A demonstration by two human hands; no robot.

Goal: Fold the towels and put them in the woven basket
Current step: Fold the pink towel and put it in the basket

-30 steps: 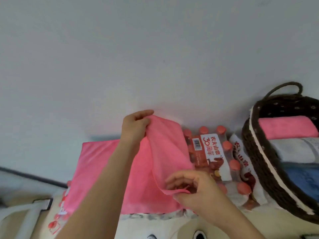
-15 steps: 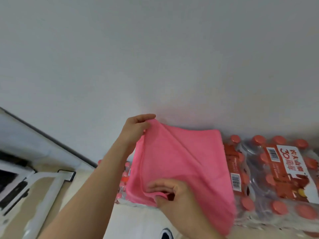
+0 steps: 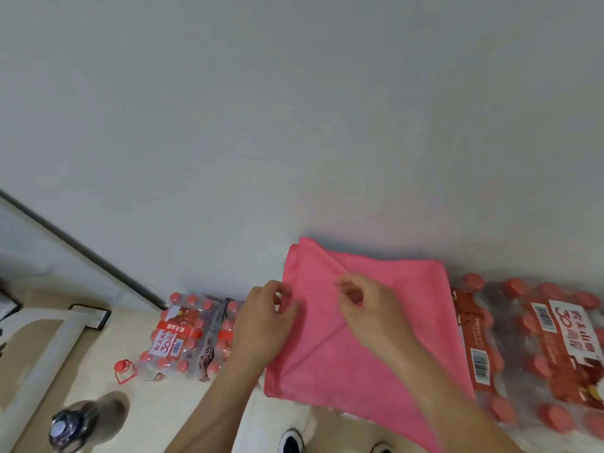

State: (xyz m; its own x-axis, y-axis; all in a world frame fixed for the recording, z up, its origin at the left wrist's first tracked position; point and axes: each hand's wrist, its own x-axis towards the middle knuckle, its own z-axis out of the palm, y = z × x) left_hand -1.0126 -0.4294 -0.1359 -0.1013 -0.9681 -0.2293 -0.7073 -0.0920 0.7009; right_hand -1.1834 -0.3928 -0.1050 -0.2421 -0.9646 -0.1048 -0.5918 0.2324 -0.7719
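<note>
I have the pink microfibre towel (image 3: 376, 322) doubled over on shrink-wrapped packs of red-capped bottles (image 3: 539, 348), a flat bed against the wall. My left hand (image 3: 264, 325) pinches its left edge; my right hand (image 3: 366, 308), fingers loosely curled, rests above it to smooth the fold.

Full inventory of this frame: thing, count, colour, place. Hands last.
towel: 1, pink, folded over, lying on the bottle packs at centre
bottle packs: several, clear wrap with red caps, along the wall, left and right of the towel
loose bottle: 1, red cap, floor beside the left pack
dark-lidded bottle: 1, greyish, bottom left
shoes: 2, dark with white, bottom edge
left hand: on the towel's left edge
right hand: on the towel
</note>
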